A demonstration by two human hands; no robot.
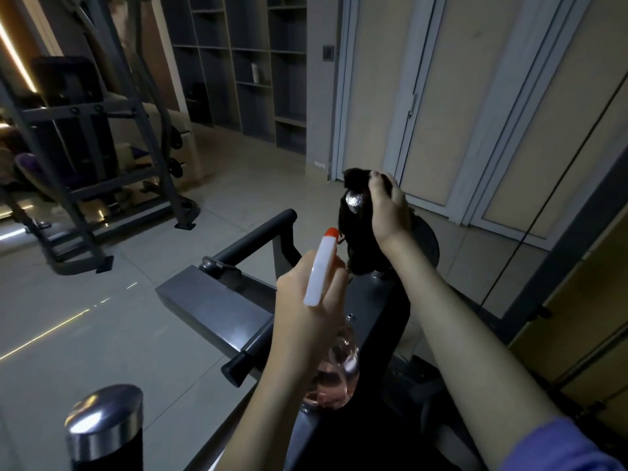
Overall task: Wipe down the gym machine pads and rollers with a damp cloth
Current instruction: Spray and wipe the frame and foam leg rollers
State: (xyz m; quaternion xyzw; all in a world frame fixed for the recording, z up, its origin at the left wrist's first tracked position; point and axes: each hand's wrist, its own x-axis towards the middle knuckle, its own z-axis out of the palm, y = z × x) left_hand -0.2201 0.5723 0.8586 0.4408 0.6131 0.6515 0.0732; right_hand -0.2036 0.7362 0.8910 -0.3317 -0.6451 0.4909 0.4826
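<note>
Your right hand [390, 212] gripped a limp black cloth [356, 246], draped over the chrome-capped black roller [354, 201]. Just below that roller, your left hand [306, 300] clutched a clear, pink-filled spray bottle [323, 266] with an orange nozzle.

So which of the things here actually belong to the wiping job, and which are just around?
In use: dark cloth, held on the roller end cap by the right hand; spray bottle in the left hand.
Just around: shelving unit; other gym machine; doors.
</note>
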